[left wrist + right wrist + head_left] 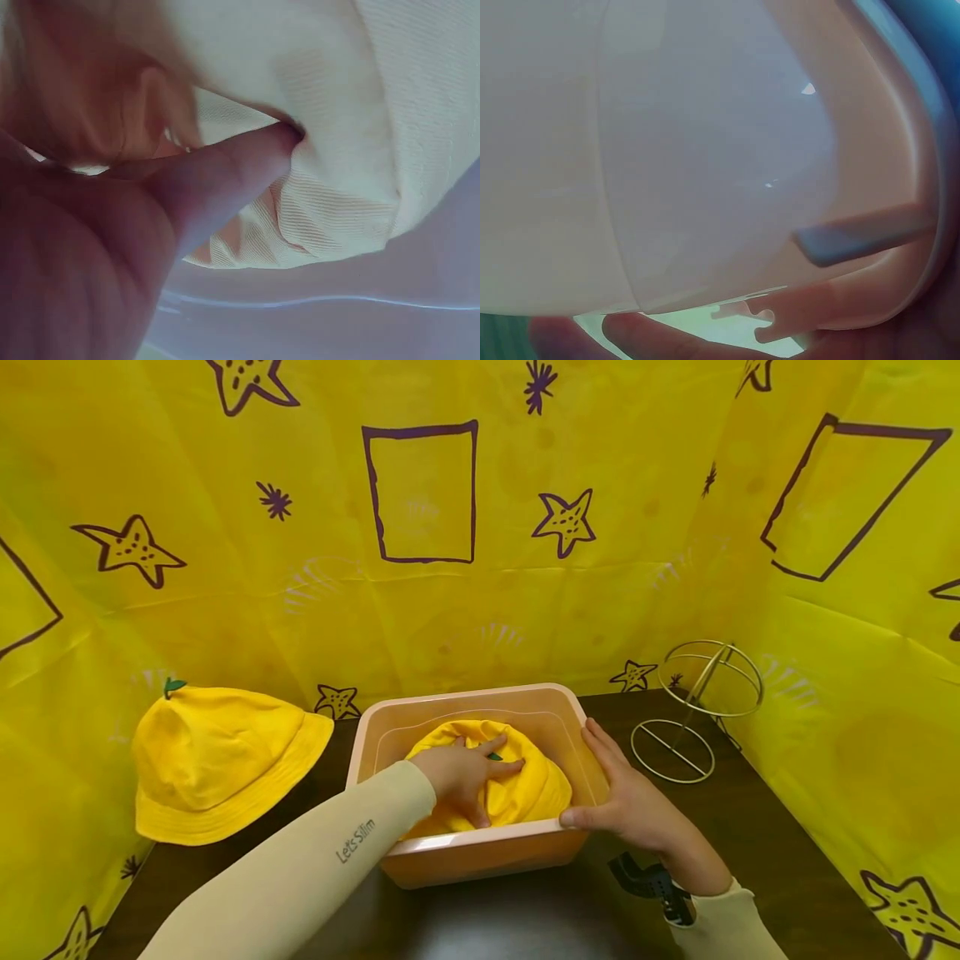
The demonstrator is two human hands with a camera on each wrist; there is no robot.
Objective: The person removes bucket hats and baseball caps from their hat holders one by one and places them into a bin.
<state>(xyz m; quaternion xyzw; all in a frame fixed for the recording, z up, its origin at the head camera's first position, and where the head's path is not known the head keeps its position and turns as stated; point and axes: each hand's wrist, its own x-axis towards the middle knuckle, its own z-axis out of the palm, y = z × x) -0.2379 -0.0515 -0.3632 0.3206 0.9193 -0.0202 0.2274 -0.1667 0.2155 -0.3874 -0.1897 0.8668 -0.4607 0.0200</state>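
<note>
A yellow cloth hat (536,785) with a small green leaf lies bunched inside the pink plastic basin (480,853). My left hand (459,772) reaches into the basin and presses on the hat, fingers spread; in the left wrist view a digit (232,165) of it pushes into the folded cloth (337,217). The right hand (645,810) grips the basin's right front corner, thumb on the front rim and fingers along the right side. Its fingers (652,337) show at the basin wall (720,150) in the right wrist view.
Another yellow hat (217,760) with a green leaf stands left of the basin on the dark table (787,877). A gold wire stand (697,702) is at the back right. Yellow patterned sheets (420,635) enclose the table at the back and sides.
</note>
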